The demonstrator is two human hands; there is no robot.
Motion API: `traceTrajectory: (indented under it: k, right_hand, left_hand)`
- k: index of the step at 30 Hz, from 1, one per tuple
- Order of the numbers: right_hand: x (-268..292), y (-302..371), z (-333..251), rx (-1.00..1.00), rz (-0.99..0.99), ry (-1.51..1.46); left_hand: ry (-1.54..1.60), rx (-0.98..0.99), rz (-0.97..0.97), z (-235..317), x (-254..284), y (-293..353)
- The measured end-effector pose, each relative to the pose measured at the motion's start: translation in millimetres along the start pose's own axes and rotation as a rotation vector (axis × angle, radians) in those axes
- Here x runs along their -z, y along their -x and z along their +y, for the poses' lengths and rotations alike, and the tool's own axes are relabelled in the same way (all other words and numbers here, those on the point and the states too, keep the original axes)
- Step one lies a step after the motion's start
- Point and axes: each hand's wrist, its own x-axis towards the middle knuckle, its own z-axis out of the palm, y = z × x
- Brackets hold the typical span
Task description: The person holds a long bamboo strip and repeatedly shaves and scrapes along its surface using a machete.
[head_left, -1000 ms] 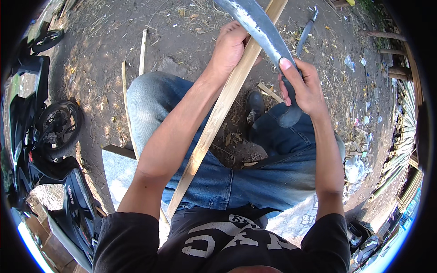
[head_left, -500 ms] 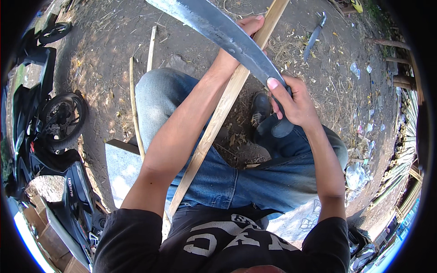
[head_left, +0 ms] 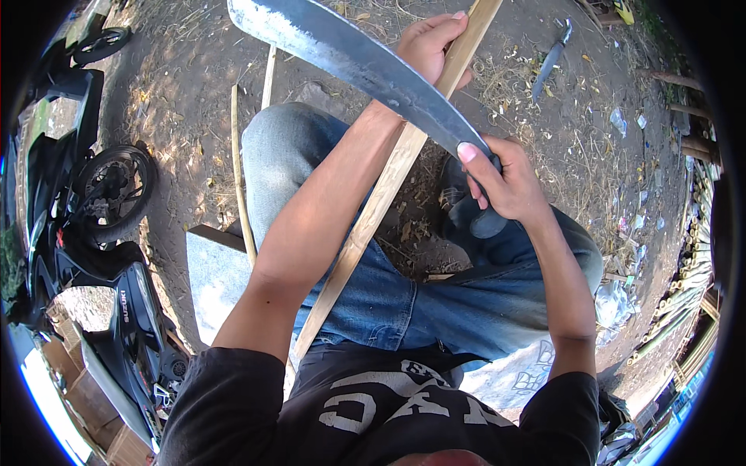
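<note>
My right hand (head_left: pixel 501 179) is closed round the dark handle of a machete (head_left: pixel 350 66), its thumb pressed along the base of the blade. The broad, curved blade reaches up and to the left, crossing over a long wooden strip (head_left: pixel 377 190), perhaps split bamboo. Beyond the blade, my left hand (head_left: pixel 426 48) grips the strip near its far end, with fingertips showing on its right side. The strip slants down across my lap to my waist. Whether the blade touches the strip I cannot tell.
Two thin strips (head_left: pixel 239 171) lean beside my left knee, near a pale board (head_left: pixel 208 276). A knife (head_left: pixel 550 66) lies on the littered ground ahead. Motorcycles (head_left: pixel 109 194) stand on the left; a stack of bamboo poles (head_left: pixel 684 272) is on the right.
The whole view has shifted slightly. My left hand has turned a little on the strip, and more of its back and thumb now shows. The machete remains across the strip.
</note>
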Motion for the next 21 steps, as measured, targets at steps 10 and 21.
traceTrajectory:
  k: [10,21]
  right_hand:
    - [-4,0,-1,0.026,-0.061,0.056]
    - [-25,5,5,0.072,-0.137,0.086]
  left_hand:
    - [-0.106,0.100,0.113,6,2,-6]
    - [-0.354,-0.268,0.056,-9,14,-17]
